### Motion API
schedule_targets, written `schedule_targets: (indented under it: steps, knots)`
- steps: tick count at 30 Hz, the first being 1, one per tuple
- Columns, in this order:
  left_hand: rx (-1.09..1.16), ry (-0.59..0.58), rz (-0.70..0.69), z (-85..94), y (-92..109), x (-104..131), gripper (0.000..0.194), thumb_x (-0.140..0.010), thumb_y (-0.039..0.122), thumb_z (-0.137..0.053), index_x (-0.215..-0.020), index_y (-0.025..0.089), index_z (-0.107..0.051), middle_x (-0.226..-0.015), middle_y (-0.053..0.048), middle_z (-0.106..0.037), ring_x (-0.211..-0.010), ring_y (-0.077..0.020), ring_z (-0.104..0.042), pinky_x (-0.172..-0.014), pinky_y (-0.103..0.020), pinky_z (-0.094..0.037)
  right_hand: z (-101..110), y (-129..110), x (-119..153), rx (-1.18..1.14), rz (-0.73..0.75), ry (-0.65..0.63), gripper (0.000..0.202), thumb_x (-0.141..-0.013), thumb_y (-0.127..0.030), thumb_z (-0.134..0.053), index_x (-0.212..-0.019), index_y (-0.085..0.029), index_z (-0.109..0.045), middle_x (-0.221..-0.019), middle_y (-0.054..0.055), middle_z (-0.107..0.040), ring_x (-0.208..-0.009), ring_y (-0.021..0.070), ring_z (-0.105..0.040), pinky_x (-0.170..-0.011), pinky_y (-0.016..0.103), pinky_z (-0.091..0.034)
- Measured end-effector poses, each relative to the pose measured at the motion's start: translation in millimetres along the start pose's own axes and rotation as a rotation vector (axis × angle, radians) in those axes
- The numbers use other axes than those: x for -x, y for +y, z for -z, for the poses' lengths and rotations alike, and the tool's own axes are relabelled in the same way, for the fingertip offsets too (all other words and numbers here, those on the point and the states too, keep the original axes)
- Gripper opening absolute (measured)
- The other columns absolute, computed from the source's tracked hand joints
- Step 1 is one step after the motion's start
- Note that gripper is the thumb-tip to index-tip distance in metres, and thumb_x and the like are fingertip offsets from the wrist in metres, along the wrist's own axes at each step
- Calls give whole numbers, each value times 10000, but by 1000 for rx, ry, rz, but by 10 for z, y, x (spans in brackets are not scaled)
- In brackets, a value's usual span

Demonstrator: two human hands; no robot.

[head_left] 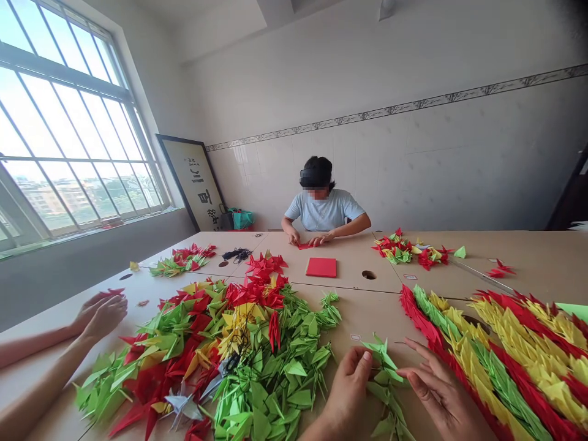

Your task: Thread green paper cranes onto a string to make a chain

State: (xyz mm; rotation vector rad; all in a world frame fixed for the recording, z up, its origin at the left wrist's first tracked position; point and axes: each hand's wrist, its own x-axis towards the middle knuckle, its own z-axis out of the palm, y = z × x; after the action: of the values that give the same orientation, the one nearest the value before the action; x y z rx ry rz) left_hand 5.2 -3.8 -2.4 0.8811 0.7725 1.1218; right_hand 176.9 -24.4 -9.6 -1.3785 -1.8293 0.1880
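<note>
Low at the front, my left hand [350, 389] is closed, thumb and fingers pinched beside the top of a string of green folded paper cranes [388, 392]. The string hangs down between my two hands. Facing it from the right is my right hand [438, 392], its fingers apart and the tips close to a green wing. A thin dark line, perhaps thread, shows near its index fingertip. Left of my hands lies a big heap of green paper cranes [266, 386], with red cranes [184, 361], yellow cranes [241, 324] and a few grey ones [181, 404].
Rows of red, yellow and green strung cranes [500, 361] cover the table's right side. Across sits a person [321, 208] folding red paper, near a red paper stack [321, 267]. Another person's hands [98, 315] rest at left. Black thread [236, 254] and a table hole [369, 275] are farther back.
</note>
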Motion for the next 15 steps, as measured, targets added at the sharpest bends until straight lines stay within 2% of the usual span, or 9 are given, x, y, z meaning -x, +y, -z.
schedule_targets:
  steps: [5,9,12,14,15]
  knots:
    - [-16,-13,-5,8,-13,-6,384,-712,509,-630,-835,148,-592,-768,-19,-581,-742,-156,-528,-706,-269,-375,92,-120,-43,-40,-2,43,505,-844,-550,-391,-535,-235,-637,-1121,84,-652,-1009,267,-620,-811,384,-543]
    - [-11,0,-11,-19,20,7,392,-695,507,-647,-825,141,-598,-758,-24,-581,-745,-160,-526,-707,-270,-374,151,-194,-73,-30,14,54,467,-831,-525,-435,-503,-243,-609,-1046,76,-686,-894,235,-670,-762,332,-566]
    - [3,16,-15,-58,68,34,402,-669,509,-668,-806,137,-603,-732,-20,-575,-735,-160,-522,-699,-266,-374,108,-148,-55,-19,9,41,359,-835,-493,-454,-699,-258,-689,-1047,75,-686,-926,235,-665,-776,330,-565]
    - [0,27,-13,-77,91,49,409,-660,516,-672,-794,135,-604,-722,-19,-573,-721,-155,-517,-691,-262,-372,49,-93,-30,-10,-17,92,375,-834,-501,-452,-998,-240,-666,-1196,102,-613,-1093,275,-578,-815,376,-549]
    - [-6,31,-10,-81,95,52,413,-659,519,-671,-790,134,-604,-722,-20,-573,-713,-152,-514,-687,-261,-371,24,-68,-18,-7,-35,128,450,-834,-510,-444,-1145,-220,-594,-1288,120,-542,-1178,296,-502,-841,410,-533]
